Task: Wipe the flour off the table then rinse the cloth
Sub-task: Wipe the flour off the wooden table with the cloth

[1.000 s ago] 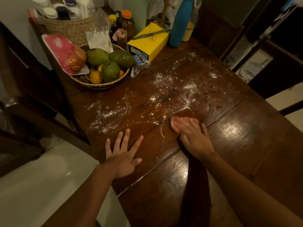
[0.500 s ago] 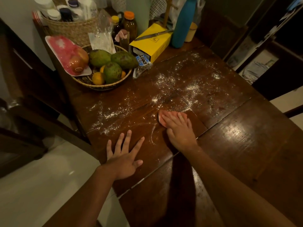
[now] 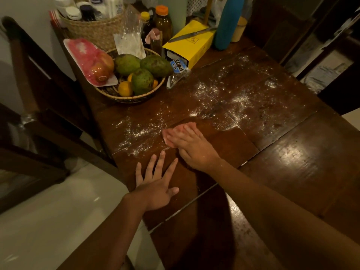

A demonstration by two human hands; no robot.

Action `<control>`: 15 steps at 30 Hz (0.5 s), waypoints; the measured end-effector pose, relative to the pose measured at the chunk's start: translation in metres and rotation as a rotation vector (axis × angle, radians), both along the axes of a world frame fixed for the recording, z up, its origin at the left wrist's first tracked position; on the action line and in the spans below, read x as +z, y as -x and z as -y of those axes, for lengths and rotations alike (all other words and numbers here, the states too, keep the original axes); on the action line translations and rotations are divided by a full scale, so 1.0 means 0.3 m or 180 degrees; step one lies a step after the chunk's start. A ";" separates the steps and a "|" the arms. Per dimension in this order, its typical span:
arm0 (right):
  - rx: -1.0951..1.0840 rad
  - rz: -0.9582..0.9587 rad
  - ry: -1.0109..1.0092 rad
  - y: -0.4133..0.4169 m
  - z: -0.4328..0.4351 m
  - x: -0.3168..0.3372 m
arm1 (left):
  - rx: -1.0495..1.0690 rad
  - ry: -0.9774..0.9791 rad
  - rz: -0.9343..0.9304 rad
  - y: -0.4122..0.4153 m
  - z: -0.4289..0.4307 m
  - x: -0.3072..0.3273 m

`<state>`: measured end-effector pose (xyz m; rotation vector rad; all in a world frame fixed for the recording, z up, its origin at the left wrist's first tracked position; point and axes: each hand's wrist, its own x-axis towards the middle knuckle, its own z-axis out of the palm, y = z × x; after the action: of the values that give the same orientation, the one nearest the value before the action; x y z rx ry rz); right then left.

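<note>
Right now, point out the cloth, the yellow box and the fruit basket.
cloth [image 3: 165,136]: head view, on its exposed pink left edge.
yellow box [image 3: 196,49]: head view, on its long side face.
fruit basket [image 3: 132,99]: head view, on its woven front rim.

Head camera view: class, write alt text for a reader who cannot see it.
A person's right hand presses a pink cloth flat on a dark wooden table, at the near edge of scattered white flour. The left hand rests flat beside it, fingers spread. A fruit basket and a yellow box stand beyond.
</note>
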<state>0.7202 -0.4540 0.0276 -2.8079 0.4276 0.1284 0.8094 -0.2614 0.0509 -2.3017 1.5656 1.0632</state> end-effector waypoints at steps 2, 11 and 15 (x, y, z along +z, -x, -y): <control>0.0243 -0.0123 0.0024 0.046 0.055 0.025 | 0.0019 0.0011 0.0011 -0.001 0.000 -0.002; -0.1178 -0.0152 0.0161 -0.238 0.186 0.019 | -0.0009 0.0064 -0.0031 -0.003 -0.007 0.001; 0.0232 -0.0034 0.0225 -0.189 0.108 -0.016 | 0.0018 0.0022 -0.0091 -0.002 0.000 0.004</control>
<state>0.7770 -0.4864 0.0228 -2.8946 0.3385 0.1468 0.8102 -0.2614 0.0521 -2.3066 1.5765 1.0986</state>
